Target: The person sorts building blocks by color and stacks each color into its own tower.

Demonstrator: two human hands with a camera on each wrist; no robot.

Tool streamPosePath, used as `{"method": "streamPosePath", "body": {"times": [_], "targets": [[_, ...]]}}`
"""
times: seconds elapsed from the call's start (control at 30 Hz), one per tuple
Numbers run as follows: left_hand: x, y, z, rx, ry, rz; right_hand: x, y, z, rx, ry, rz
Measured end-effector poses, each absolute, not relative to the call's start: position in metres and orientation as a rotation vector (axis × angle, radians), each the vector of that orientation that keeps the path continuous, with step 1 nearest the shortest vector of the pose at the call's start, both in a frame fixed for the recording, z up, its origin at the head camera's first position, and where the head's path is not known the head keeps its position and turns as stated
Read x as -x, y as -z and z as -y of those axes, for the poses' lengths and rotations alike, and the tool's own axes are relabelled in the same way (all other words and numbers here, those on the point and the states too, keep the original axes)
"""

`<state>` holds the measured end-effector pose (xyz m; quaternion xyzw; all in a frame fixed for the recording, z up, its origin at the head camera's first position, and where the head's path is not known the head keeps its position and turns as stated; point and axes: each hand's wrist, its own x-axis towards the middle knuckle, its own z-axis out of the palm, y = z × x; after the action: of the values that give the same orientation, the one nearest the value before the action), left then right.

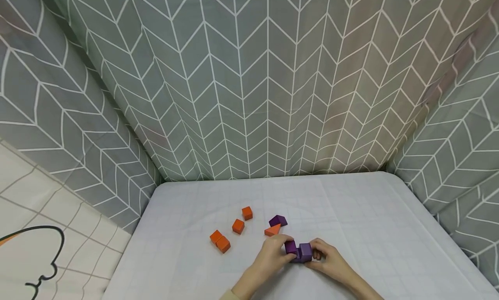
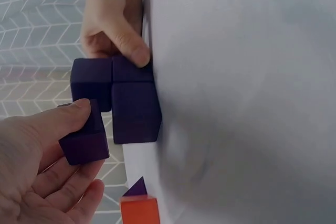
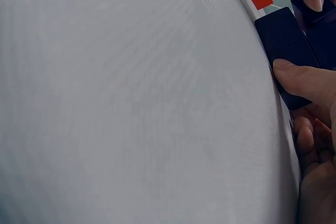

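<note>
In the head view my left hand (image 1: 270,254) pinches a purple cube (image 1: 290,247) between thumb and fingers. The left wrist view shows that cube (image 2: 88,142) tilted, close beside other purple blocks. Those blocks stand on the table: a low row (image 2: 137,111) with another purple cube (image 1: 306,252) on its right-hand end. My right hand (image 1: 331,261) grips this end, its thumb on the lower block (image 3: 291,53) and its other fingers curled, partly hidden. Whether the left hand's cube touches the row, I cannot tell.
Just beyond my left hand lie an orange triangular block (image 1: 272,230) and a purple block with sloping sides (image 1: 278,220). Several orange cubes (image 1: 238,226) are spread further left, two of them touching. A patterned curtain (image 1: 269,96) hangs behind the white-covered table (image 1: 351,209).
</note>
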<state>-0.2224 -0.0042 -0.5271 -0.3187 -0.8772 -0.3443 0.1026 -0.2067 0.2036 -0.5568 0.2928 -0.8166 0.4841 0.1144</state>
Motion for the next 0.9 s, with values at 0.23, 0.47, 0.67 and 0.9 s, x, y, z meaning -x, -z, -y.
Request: {"method": "streamPosePath", "body": {"times": [0.23,0.47,0.67,0.9], "targets": [[0.2217,0.529,-0.0019,0.983,0.994,2.544,0.2119,0.5667,-0.2084,-0.848,-1.428,2.43],[0.222,0.5315,-0.0047,0.977,0.986,2.544,0.2127,0.5681,-0.209,-0.828,-1.427,2.453],[0.221,0.5341,-0.0054,0.966,0.994,2.557,0.2125,0.5698,-0.2094,-0.819,-1.428,2.468],[0.219,0.5348,-0.0062,0.982,1.007,2.559,0.2089,0.5663,-0.207,-0.813,-1.414,2.455]]}}
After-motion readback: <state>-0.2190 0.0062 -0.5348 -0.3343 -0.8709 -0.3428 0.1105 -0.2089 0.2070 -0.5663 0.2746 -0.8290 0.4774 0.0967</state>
